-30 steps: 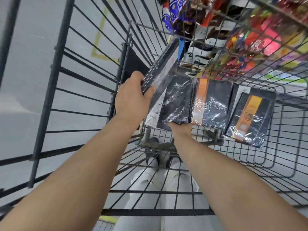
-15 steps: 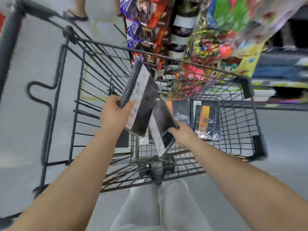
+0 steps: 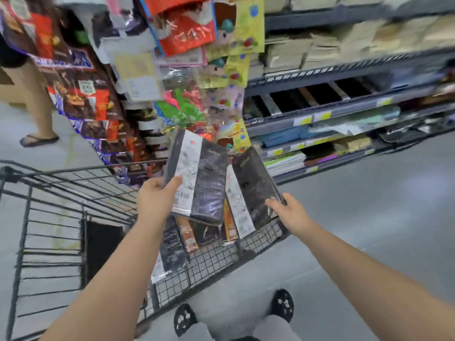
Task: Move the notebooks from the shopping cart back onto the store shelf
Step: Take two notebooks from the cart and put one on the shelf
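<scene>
Grey floor (image 3: 374, 217) beside stocked store shelf (image 3: 339, 110)

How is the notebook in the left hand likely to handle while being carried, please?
The notebook is probably stiff: gripped near one edge by the left hand, it stands flat without sagging. Its glossy plastic wrap may be slippery, so a pinch could slide. It seems light enough, since one hand holds it up.

Single head-worn wide-angle view, facing forward and downward along both forearms. The shopping cart (image 3: 216, 259) lies close, below and left; the store shelf (image 3: 344, 111) stands further off, upper right, blurred
</scene>
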A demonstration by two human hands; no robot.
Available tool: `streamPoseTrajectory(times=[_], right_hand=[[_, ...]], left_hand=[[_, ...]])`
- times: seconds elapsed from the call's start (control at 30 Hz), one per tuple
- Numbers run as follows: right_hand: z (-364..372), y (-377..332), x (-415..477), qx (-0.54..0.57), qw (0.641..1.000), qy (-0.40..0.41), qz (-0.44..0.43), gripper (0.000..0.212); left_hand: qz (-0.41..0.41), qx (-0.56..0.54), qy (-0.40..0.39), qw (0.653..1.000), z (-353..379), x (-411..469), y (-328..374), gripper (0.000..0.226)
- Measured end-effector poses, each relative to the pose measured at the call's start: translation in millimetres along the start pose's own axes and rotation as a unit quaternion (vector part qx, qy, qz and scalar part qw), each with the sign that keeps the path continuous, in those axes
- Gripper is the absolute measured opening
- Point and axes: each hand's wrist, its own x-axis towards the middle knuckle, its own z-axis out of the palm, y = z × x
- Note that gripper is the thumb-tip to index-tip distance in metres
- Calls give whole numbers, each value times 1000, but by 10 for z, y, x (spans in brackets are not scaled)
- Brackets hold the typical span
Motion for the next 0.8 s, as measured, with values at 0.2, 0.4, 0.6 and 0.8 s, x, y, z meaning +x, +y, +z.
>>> streamPoseTrajectory(times=[0.2,0.4,0.6,0.8], right_hand=[[-1136,320,201,13,999,44,-23,31],[-2032,594,654,4,995,87,-43,18],[-2480,613,1234,36,994,104,-18,20],[-2697,476,2048,97,990,100,-2,26]], left_hand=[[19,-11,-10,1000,1148,-371,354,31],[28,-2,-20,999,2072,-552,577,50],[8,12,-23,1000,2659,-329,737,35],[0,47,-24,999,3205,187,865,45]])
